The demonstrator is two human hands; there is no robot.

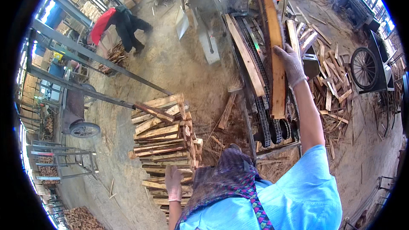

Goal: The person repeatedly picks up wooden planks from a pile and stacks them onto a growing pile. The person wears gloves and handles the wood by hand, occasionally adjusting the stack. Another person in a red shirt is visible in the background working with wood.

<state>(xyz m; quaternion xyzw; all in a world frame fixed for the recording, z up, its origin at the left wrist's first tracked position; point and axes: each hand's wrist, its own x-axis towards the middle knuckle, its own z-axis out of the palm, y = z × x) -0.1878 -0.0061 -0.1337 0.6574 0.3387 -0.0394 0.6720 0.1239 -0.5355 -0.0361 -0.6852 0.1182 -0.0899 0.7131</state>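
Right hand [292, 64], gloved, upper right of centre: grip closed on the right edge of one board [277, 79], bark-edged, slanting above the chains [265, 133]. Left hand [173, 183], gloved, lower centre-left: over the stack [156, 133] of split wood; grip and contact cannot be told. Plank [246, 55], left of the board, lengthwise by the chains. Scraps [334, 74], loose heap, right of frame. Wheel [365, 69], spoked, far right. Person [123, 25], red top, stooping, upper left.
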